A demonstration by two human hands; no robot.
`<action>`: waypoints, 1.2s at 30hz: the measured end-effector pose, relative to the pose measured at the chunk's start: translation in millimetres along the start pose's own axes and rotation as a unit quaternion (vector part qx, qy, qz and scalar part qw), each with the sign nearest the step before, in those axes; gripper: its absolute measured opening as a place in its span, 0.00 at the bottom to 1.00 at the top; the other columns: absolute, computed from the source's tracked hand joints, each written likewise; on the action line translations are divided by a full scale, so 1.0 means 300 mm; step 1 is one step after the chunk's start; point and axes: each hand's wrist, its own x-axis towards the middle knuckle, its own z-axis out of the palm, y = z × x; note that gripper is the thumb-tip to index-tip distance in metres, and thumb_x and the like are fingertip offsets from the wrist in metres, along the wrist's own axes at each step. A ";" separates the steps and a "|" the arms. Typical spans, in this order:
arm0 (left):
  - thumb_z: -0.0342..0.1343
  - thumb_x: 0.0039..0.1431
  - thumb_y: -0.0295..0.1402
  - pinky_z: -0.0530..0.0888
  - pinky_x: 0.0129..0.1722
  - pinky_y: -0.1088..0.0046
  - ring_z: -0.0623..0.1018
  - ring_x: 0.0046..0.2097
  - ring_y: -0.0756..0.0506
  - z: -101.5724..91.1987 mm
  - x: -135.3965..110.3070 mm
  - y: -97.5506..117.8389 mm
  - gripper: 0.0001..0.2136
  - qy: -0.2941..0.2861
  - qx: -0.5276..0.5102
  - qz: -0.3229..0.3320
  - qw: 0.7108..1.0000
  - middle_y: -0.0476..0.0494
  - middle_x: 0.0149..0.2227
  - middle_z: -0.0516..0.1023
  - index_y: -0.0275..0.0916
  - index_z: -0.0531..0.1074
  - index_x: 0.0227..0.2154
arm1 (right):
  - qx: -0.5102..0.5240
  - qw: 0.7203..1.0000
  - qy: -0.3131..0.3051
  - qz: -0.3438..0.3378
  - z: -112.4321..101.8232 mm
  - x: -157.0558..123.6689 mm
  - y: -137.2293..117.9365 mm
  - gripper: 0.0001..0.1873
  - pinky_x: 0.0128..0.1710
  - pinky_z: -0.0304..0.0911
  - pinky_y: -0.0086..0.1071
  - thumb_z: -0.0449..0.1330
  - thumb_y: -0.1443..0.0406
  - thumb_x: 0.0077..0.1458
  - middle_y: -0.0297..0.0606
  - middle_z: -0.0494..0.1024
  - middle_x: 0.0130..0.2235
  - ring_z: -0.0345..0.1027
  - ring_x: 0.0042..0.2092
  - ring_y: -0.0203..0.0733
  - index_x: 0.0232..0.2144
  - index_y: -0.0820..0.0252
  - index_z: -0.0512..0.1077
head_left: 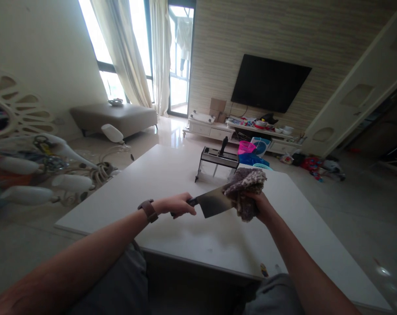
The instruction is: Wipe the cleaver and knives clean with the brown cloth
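Observation:
My left hand [180, 205] is closed round the black handle of a cleaver [214, 202], whose broad blade points to the right above the white table. A fluffy grey-brown cloth [246, 186] is bunched in my right hand [259, 203] and wraps over the far end of the blade, hiding it. Behind the blade a knife rack [220, 157] with a dark top and clear sides stands on the table, and one black-handled knife [224, 145] sticks up out of it.
The white table [120, 192] spreads before my knees. Two small objects lie at its near edge, one yellowish [263, 270]. Beyond it are a pink basket [246, 147] and a blue bag [252, 158]. White lamp parts and cables [103, 173] crowd the left; a bench [116, 116] stands by the window.

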 end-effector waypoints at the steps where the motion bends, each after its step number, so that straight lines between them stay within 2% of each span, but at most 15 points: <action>1: 0.65 0.46 0.40 0.61 0.14 0.76 0.62 0.15 0.52 -0.009 0.000 -0.010 0.14 -0.003 0.017 -0.003 1.000 0.55 0.13 0.62 0.40 0.64 0.23 | -0.023 0.999 -0.022 0.013 0.002 -0.008 0.004 0.25 0.41 0.76 0.46 0.73 0.64 0.37 0.45 0.84 0.39 0.79 0.39 0.55 0.42 0.62 0.77; 4: 0.63 0.45 0.38 0.62 0.14 0.76 0.63 0.15 0.51 -0.018 0.013 -0.038 0.12 -0.012 0.051 0.010 0.999 0.55 0.12 0.62 0.40 0.65 0.22 | -0.081 0.994 -0.068 0.033 0.008 -0.015 0.020 0.27 0.43 0.74 0.43 0.73 0.67 0.33 0.43 0.84 0.40 0.79 0.41 0.54 0.41 0.63 0.78; 7: 0.61 0.44 0.35 0.62 0.13 0.76 0.64 0.15 0.50 -0.017 0.030 -0.056 0.09 -0.015 0.077 0.026 0.997 0.54 0.12 0.62 0.39 0.66 0.21 | -0.135 0.987 -0.076 0.027 0.009 -0.007 0.027 0.26 0.44 0.74 0.42 0.73 0.68 0.31 0.41 0.85 0.39 0.78 0.42 0.54 0.39 0.63 0.79; 11: 0.61 0.43 0.35 0.63 0.14 0.76 0.65 0.15 0.50 -0.024 0.038 -0.060 0.08 0.010 0.096 0.025 0.995 0.54 0.13 0.63 0.39 0.67 0.22 | -0.143 0.989 -0.037 -0.012 0.013 -0.001 0.028 0.23 0.42 0.73 0.43 0.74 0.68 0.28 0.40 0.85 0.37 0.77 0.41 0.54 0.33 0.62 0.80; 16: 0.61 0.45 0.36 0.64 0.16 0.76 0.68 0.18 0.50 -0.040 0.034 -0.049 0.09 0.045 0.103 0.042 0.993 0.52 0.18 0.66 0.39 0.67 0.22 | -0.062 0.996 0.034 -0.054 0.051 0.004 0.039 0.21 0.39 0.73 0.41 0.74 0.67 0.26 0.38 0.84 0.34 0.76 0.39 0.54 0.31 0.60 0.80; 19: 0.61 0.45 0.37 0.66 0.17 0.77 0.69 0.20 0.50 -0.038 0.032 -0.044 0.09 0.069 0.091 0.038 0.993 0.52 0.20 0.68 0.38 0.69 0.26 | 0.008 0.994 0.093 -0.058 0.075 0.011 0.041 0.23 0.38 0.73 0.42 0.73 0.67 0.27 0.38 0.84 0.35 0.77 0.38 0.54 0.33 0.60 0.79; 22: 0.61 0.46 0.38 0.65 0.16 0.77 0.70 0.20 0.49 -0.025 0.031 -0.041 0.11 0.082 0.097 0.024 0.992 0.52 0.21 0.69 0.38 0.70 0.31 | 0.034 0.992 0.113 -0.044 0.077 0.017 0.037 0.27 0.40 0.74 0.44 0.74 0.65 0.30 0.38 0.85 0.38 0.78 0.40 0.54 0.39 0.59 0.78; 26: 0.60 0.47 0.39 0.63 0.16 0.77 0.69 0.18 0.49 -0.018 0.037 -0.046 0.10 0.079 0.137 0.031 0.987 0.52 0.18 0.67 0.38 0.69 0.28 | -0.056 0.994 0.075 -0.049 0.044 0.019 0.036 0.27 0.41 0.73 0.43 0.75 0.66 0.28 0.40 0.85 0.38 0.78 0.40 0.54 0.37 0.60 0.79; 32: 0.60 0.48 0.37 0.60 0.20 0.76 0.67 0.20 0.50 -0.041 0.051 -0.068 0.09 0.101 0.199 0.102 0.969 0.49 0.19 0.70 0.37 0.70 0.22 | -0.186 0.981 -0.052 -0.018 0.018 0.010 0.048 0.21 0.39 0.73 0.43 0.75 0.70 0.27 0.40 0.85 0.33 0.76 0.36 0.53 0.31 0.62 0.81; 34: 0.61 0.48 0.37 0.59 0.22 0.75 0.67 0.22 0.51 -0.045 0.055 -0.073 0.10 0.111 0.222 0.124 0.961 0.49 0.20 0.70 0.37 0.70 0.21 | -0.189 0.980 -0.061 -0.019 0.024 0.009 0.052 0.19 0.39 0.72 0.42 0.75 0.69 0.27 0.40 0.84 0.32 0.76 0.36 0.53 0.29 0.62 0.80; 36: 0.61 0.49 0.38 0.59 0.23 0.75 0.66 0.23 0.51 -0.048 0.058 -0.074 0.10 0.116 0.224 0.131 0.959 0.49 0.20 0.70 0.36 0.71 0.21 | -0.161 0.986 -0.032 -0.035 0.034 0.011 0.055 0.18 0.39 0.72 0.42 0.74 0.69 0.28 0.39 0.84 0.32 0.76 0.36 0.53 0.29 0.61 0.80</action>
